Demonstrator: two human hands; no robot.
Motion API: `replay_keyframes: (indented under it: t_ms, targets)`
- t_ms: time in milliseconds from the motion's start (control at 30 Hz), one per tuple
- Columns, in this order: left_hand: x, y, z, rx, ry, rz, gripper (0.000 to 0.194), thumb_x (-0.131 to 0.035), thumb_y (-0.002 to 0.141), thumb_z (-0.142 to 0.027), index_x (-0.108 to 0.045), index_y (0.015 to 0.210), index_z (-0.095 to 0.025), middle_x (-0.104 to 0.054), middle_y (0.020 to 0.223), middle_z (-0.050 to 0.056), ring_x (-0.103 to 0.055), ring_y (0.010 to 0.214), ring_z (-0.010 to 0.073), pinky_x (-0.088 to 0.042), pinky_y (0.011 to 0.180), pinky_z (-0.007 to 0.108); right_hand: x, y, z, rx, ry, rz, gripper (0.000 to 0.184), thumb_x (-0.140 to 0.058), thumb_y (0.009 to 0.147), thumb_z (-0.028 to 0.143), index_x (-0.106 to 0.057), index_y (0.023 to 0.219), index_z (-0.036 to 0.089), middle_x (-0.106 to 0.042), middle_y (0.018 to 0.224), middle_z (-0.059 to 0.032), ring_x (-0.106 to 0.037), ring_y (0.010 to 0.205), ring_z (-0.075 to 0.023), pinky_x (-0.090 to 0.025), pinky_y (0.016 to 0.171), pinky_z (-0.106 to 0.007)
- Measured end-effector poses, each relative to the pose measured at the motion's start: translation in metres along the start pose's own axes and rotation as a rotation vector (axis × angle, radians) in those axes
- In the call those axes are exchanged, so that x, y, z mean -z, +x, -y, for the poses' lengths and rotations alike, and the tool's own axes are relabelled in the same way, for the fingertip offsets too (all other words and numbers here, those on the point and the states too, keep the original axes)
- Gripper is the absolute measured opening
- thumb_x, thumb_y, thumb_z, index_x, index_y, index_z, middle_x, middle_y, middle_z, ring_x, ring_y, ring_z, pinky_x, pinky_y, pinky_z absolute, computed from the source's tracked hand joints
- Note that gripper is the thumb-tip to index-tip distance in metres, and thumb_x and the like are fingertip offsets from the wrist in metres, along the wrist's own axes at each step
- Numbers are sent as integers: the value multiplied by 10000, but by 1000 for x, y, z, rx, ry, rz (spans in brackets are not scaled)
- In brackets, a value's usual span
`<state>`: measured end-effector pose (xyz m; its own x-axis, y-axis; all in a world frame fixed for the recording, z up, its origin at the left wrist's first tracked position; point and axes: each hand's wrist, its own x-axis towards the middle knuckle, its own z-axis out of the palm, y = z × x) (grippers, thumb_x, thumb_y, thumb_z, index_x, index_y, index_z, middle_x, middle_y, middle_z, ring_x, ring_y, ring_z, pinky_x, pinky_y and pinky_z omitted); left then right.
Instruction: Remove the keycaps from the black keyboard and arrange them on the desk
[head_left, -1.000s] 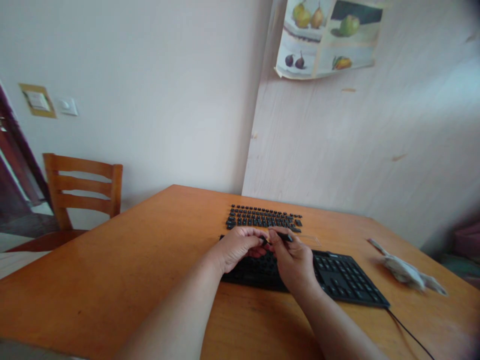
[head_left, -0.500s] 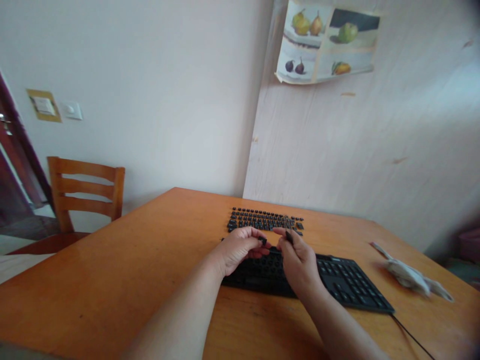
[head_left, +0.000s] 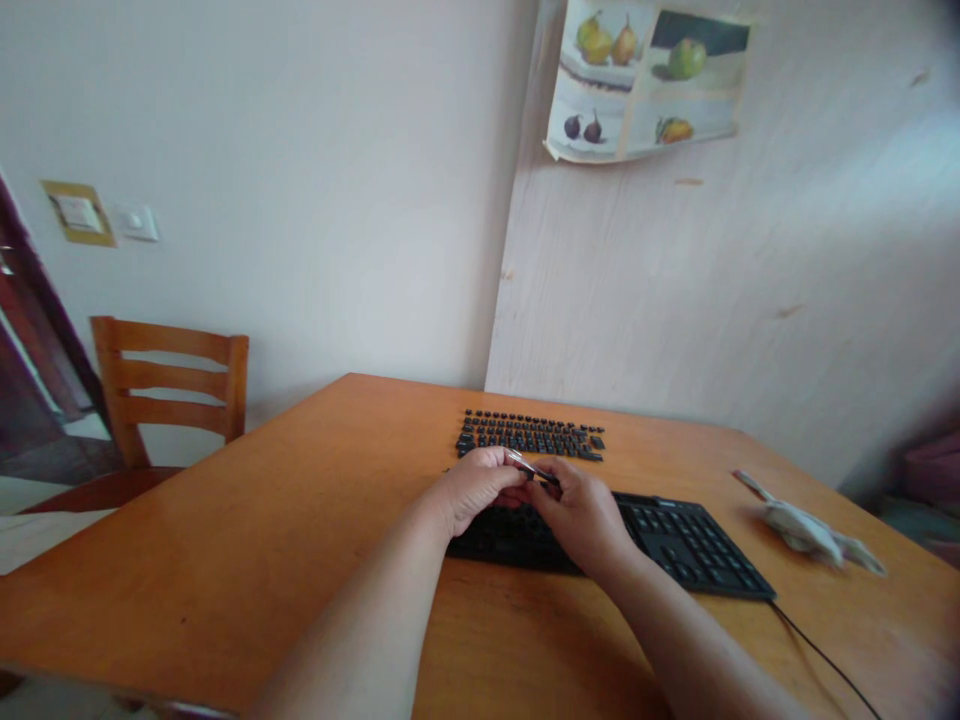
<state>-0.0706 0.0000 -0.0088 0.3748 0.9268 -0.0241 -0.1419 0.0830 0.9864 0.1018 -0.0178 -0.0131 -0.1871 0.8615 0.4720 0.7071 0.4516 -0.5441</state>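
My left hand [head_left: 484,485] pinches a small black keycap [head_left: 528,476] between thumb and fingertips. A slim tool with a dark handle and a pale, shiny end [head_left: 523,461] is gripped in my right hand [head_left: 581,505], its pale end against the left fingertips by the keycap. Its exact kind is unclear. Both hands are above a black keyboard [head_left: 517,550], and they hide part of it. The keyboard's left part looks bare of caps, while keys fill its right end. Several rows of loose black keycaps [head_left: 525,436] lie behind the hands.
A whitish crumpled cloth [head_left: 806,533] lies on the wooden table [head_left: 300,520] at the right. The keyboard's cable [head_left: 821,655] runs off toward the front right. A wooden chair [head_left: 172,380] stands at the left, and a wall rises behind the table.
My right hand has moved left to meet the left hand. The tool now crosses to the left fingertips. The view has shifted slightly.
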Motion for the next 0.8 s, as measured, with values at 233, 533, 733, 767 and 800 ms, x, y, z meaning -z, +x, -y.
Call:
replay_keyframes:
  t_ms: [233, 533, 733, 767, 800]
  targets:
    - [15, -1, -16, -149, -47, -398, 240, -708, 726, -337, -636, 873, -162, -739, 847, 92, -685, 731, 161, -469, 671, 259, 8, 19, -16, -208, 17, 47, 281, -612, 770, 384, -712, 958, 200, -551, 544, 36, -468, 482, -132, -292, 478, -244]
    - [39, 4, -22, -213, -258, -815, 191, -678, 677, -296, -590, 785, -164, -702, 691, 32, -598, 536, 91, -391, 525, 202, 0, 61, -31, -182, -68, 136, 245, -655, 733, 319, -732, 930, 196, -697, 771, -22, -599, 699, -173, -391, 620, -252]
    - [44, 5, -23, -184, -350, -860, 160, -659, 666, -254, -588, 779, -165, -683, 663, 15, -569, 495, 76, -361, 488, 189, -29, 84, -39, -174, -89, 221, 197, -687, 720, 269, -737, 895, 194, -711, 798, -29, -616, 733, -178, -408, 643, -251]
    - [44, 5, -23, -178, -362, -862, 158, -657, 665, -251, -589, 779, -165, -682, 667, 14, -564, 491, 73, -359, 485, 188, -34, 87, -41, -180, -93, 232, 199, -691, 718, 269, -738, 897, 195, -710, 788, -26, -615, 725, -175, -407, 640, -249]
    - [44, 5, -22, -173, -371, -863, 156, -657, 664, -248, -590, 778, -165, -682, 672, 14, -561, 491, 72, -360, 485, 187, -39, 89, -42, -185, -96, 243, 203, -695, 715, 269, -738, 899, 195, -707, 776, -23, -613, 713, -171, -405, 632, -246]
